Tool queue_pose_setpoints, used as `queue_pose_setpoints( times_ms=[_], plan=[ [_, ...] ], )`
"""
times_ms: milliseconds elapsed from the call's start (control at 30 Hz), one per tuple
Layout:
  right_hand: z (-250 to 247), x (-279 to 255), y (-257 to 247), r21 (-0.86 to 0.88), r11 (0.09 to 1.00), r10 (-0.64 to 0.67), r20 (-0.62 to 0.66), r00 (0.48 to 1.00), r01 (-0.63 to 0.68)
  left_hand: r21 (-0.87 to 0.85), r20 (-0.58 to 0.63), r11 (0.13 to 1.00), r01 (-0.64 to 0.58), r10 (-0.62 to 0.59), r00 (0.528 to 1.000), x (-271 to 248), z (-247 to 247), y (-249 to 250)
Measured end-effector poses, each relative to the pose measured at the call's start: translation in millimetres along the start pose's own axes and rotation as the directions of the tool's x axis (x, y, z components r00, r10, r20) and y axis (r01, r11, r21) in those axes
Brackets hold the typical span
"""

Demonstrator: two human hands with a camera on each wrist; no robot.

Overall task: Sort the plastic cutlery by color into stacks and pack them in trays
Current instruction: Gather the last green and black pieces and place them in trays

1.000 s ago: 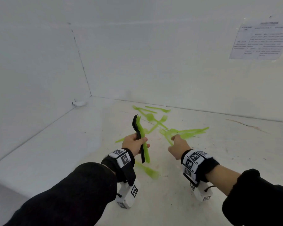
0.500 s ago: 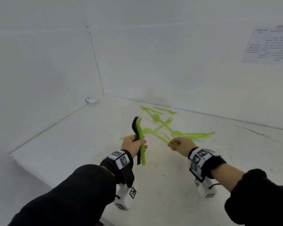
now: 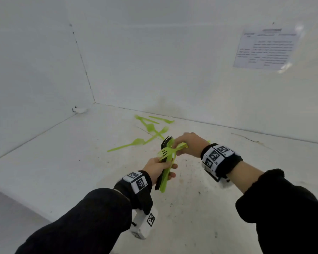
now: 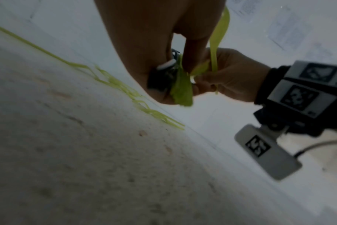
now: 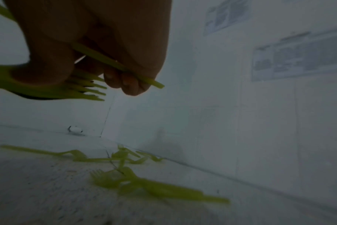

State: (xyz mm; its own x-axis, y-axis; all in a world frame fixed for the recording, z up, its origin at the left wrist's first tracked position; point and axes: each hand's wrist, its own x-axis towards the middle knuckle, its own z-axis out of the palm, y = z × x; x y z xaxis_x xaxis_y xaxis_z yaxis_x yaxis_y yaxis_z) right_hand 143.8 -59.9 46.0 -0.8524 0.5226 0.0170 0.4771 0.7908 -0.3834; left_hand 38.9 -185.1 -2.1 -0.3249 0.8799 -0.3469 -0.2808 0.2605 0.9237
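My left hand [image 3: 159, 168] grips an upright bundle of cutlery [image 3: 166, 173], green pieces with black forks [image 3: 166, 141] behind them. My right hand [image 3: 188, 144] pinches a green fork [image 3: 168, 152] by its handle and holds it crosswise against the top of that bundle. In the right wrist view the green fork's handle [image 5: 115, 64] runs under my curled fingers, with fork tines [image 5: 90, 89] beside them. The left wrist view shows both hands meeting around green cutlery [image 4: 183, 88]. More green cutlery [image 3: 151, 129] lies scattered on the white table [image 3: 62, 153] beyond my hands.
White walls close the table at the left and back, meeting in a corner [image 3: 94, 102]. A printed sheet [image 3: 266, 48] hangs on the back wall at the right. A small white fitting [image 3: 80, 110] sits at the left wall's foot. The table's near left edge [image 3: 17, 197] drops off.
My right hand has lifted a green fork off the table pile and carried it left to the bundle in my left hand. The left hand has stayed about where it was.
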Motion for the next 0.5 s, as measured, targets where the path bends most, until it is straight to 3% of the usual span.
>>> queue_pose_setpoints(
  times_ms=[100, 167, 267, 367, 500],
  plan=[
    [9, -7, 6, 0.264, 0.964, 0.051, -0.212, 0.976, 0.007, -0.097, -0.072, 0.995, -0.036, 0.030, 0.997, -1, 12, -5],
    [19, -10, 7, 0.409, 0.912, 0.178, -0.296, 0.938, -0.044, -0.173, -0.106, 0.983, -0.053, 0.035, 0.994, 0, 17, -8],
    [36, -10, -2, 0.644, 0.740, 0.415, -0.209, 0.886, -0.194, -0.234, -0.154, 0.971, -0.053, 0.017, 0.988, 2, 20, -11],
    [50, -5, -10, 0.713, 0.658, 0.432, -0.093, 0.897, -0.243, -0.171, -0.164, 0.984, -0.054, 0.025, 0.986, 6, 18, -9],
    [61, 9, -19, 0.794, 0.577, 0.500, -0.155, 0.852, -0.194, -0.043, -0.173, 0.994, -0.098, 0.089, 0.981, 14, 9, 1]
  ],
)
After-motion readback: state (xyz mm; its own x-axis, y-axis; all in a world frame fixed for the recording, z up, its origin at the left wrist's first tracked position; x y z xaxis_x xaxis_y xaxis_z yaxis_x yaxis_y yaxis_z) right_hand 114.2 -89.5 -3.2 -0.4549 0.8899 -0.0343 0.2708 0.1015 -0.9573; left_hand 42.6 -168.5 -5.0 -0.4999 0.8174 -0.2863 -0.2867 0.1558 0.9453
